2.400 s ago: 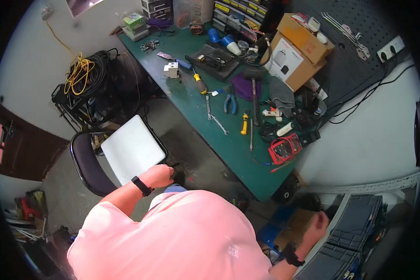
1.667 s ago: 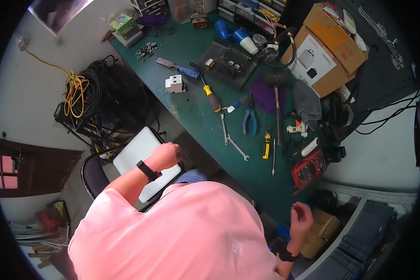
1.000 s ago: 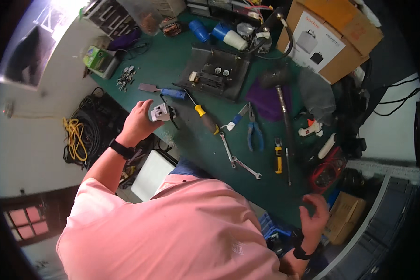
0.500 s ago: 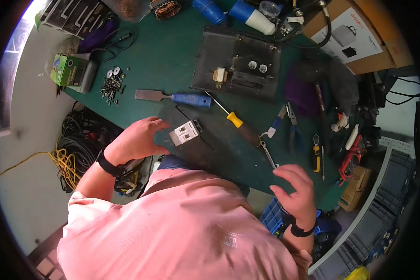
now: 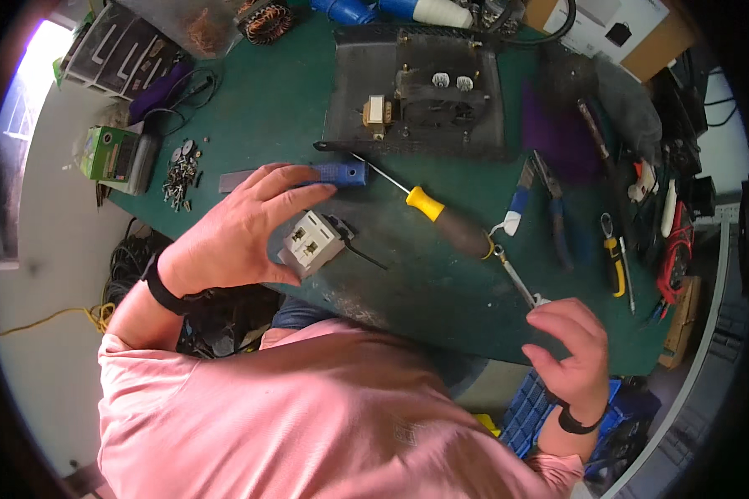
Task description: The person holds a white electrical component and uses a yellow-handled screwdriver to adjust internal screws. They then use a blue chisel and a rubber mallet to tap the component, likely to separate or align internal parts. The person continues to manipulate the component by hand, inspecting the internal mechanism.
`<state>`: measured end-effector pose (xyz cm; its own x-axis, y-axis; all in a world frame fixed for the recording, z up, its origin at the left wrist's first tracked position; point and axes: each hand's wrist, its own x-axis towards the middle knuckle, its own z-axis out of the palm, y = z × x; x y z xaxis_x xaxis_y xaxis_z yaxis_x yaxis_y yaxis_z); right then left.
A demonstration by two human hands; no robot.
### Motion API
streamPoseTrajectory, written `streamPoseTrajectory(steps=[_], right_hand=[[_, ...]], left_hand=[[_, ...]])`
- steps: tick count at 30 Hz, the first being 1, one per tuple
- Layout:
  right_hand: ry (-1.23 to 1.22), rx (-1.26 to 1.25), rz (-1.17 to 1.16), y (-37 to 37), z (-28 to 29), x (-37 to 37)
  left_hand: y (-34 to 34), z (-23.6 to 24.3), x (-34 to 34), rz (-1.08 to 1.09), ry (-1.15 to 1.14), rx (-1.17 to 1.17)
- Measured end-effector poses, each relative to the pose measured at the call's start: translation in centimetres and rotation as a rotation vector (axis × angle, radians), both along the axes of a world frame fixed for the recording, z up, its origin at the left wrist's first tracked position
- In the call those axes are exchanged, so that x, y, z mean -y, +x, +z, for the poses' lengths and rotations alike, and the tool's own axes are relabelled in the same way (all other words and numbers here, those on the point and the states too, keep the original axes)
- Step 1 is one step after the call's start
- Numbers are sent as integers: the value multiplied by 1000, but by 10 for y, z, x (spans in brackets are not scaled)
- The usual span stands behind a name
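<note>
Right hand [image 5: 567,353] is hanging half-open and empty by the wrench [image 5: 517,279] near the edge of the desk [image 5: 441,308], left hand [image 5: 233,229] is hovering with thumb and fingers wide apart around the white block [image 5: 312,241] on the desk, contact unclear, blue-handled scraper [image 5: 345,173] lying just beyond, black panel [image 5: 374,71] sitting farther back.

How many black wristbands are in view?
2. One wristband is on the wrist of the left hand, near the pale boxy device; the other wristband is on the wrist of the right hand.
</note>
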<state>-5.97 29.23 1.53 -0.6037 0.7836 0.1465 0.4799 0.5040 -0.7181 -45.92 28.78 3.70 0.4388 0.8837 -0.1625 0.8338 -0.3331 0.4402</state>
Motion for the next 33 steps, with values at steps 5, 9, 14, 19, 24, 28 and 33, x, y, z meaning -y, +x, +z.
streamPoseTrajectory(steps=[5,9,14,19,24,28,33], right_hand=[[41,2,16,-28,-6,18],[82,30,78,-75,9,27],[206,-34,28,-141,5,28],[288,135,-6,-188,-5,29],[250,143,-62,-212,-26,35],[292,152,-113,-220,-34,33],[429,247,-124,-223,-36,39]], left_hand=[[-13,-16,-4,-190,3,9],[-20,-34,-5,-230,93,126],[-19,-48,5,-126,122,217],[-18,-66,15,-61,229,322],[-28,-65,18,-91,240,387],[-27,-56,19,-94,200,323],[-20,-53,28,-124,294,289]])
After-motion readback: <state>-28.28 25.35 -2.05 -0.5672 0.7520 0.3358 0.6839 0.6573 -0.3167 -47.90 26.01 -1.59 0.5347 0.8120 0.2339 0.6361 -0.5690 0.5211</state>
